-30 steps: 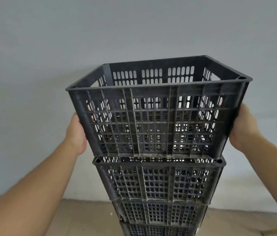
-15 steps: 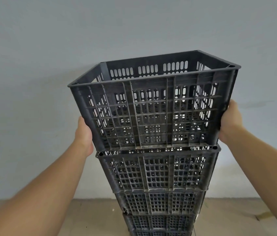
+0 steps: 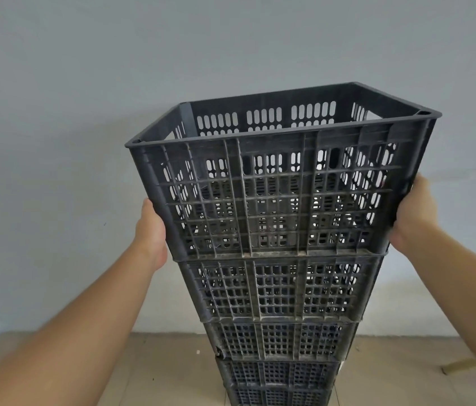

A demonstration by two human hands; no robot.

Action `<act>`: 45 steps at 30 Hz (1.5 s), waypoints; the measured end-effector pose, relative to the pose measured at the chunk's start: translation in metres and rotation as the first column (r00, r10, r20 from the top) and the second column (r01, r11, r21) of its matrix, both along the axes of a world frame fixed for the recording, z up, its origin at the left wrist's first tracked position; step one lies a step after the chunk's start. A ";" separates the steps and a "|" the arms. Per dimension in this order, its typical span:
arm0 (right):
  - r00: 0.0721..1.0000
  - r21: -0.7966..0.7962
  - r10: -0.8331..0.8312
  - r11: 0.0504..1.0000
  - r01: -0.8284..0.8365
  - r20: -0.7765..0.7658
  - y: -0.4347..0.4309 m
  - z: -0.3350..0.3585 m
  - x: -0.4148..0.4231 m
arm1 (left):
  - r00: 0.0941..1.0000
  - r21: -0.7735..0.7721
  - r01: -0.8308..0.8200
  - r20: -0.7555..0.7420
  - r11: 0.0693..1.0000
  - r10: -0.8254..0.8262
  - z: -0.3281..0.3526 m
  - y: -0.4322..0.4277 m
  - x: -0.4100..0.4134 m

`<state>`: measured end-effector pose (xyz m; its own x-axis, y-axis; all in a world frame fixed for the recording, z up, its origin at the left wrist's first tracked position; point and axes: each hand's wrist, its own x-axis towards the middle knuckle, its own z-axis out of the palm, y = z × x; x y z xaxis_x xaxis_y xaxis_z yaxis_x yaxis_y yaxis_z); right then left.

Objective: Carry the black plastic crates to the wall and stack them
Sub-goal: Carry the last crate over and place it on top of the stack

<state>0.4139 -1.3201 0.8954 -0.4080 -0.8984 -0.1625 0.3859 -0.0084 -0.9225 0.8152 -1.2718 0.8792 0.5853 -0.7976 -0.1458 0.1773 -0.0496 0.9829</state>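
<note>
Pale grey wall (image 3: 84,83) fills most of the head view, with a strip of beige floor (image 3: 172,361) seen along the bottom. Against the wall a stack (image 3: 275,341) of black slatted plastic crates is shown rising from the floor. At least four are counted below the uppermost one, and the lowest is cut off by the frame.

The top crate (image 3: 275,200) is seen resting on the rim of the crate beneath, its lower edge closely lined up with that rim and its open mouth facing up. Its long side is turned towards the camera, so its long axis runs left to right, parallel to the wall.

Two bare forearms are reached up to it. The left hand (image 3: 152,230) is laid against the lower part of the left end. The right hand (image 3: 412,212) is laid against the right end, a little higher. The crate lies between the hands, straight ahead, and neither hand is judged nearer.

The fingers are hidden behind the crate's ends, so it cannot be told whether they are curled into the slats or held flat.

Placement is judged nearly done. What remains is for both hands to be drawn outward, away from the ends, without the crate being dragged off its seat.
</note>
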 end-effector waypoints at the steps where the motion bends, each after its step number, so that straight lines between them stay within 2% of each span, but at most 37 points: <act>1: 1.000 -0.006 0.002 1.000 -0.002 0.004 0.000 -0.001 0.000 | 1.000 0.002 0.002 -0.002 1.000 -0.002 0.000 0.000 0.000; 9: 1.000 -0.016 -0.023 1.000 0.023 0.015 -0.005 -0.003 0.001 | 0.998 0.022 -0.023 -0.064 0.999 0.025 -0.006 -0.007 -0.012; 19: 0.999 0.005 -0.036 0.999 0.036 0.032 -0.009 -0.014 -0.002 | 0.997 0.040 -0.041 -0.056 0.998 0.043 -0.015 -0.015 -0.009; 30: 0.998 0.011 -0.059 0.998 0.059 0.005 -0.010 -0.016 -0.003 | 0.994 0.194 -0.109 0.030 0.975 0.106 -0.018 -0.020 -0.007; 35: 0.999 0.017 0.001 1.000 0.000 -0.044 -0.002 -0.011 -0.004 | 0.987 0.243 -0.126 0.124 0.962 0.098 -0.016 -0.021 -0.005; 40: 0.986 0.052 0.094 0.995 -0.087 -0.140 0.006 -0.002 -0.021 | 0.993 0.261 -0.016 0.116 0.965 -0.015 -0.022 -0.015 0.010; 43: 0.985 0.046 0.109 0.993 -0.104 -0.134 0.006 0.005 -0.033 | 0.990 0.259 0.056 0.114 0.964 -0.088 -0.025 -0.008 0.019; 45: 0.987 0.001 0.108 0.994 -0.109 -0.122 0.005 0.021 -0.036 | 0.978 0.228 0.073 0.177 0.971 -0.115 -0.017 -0.005 0.021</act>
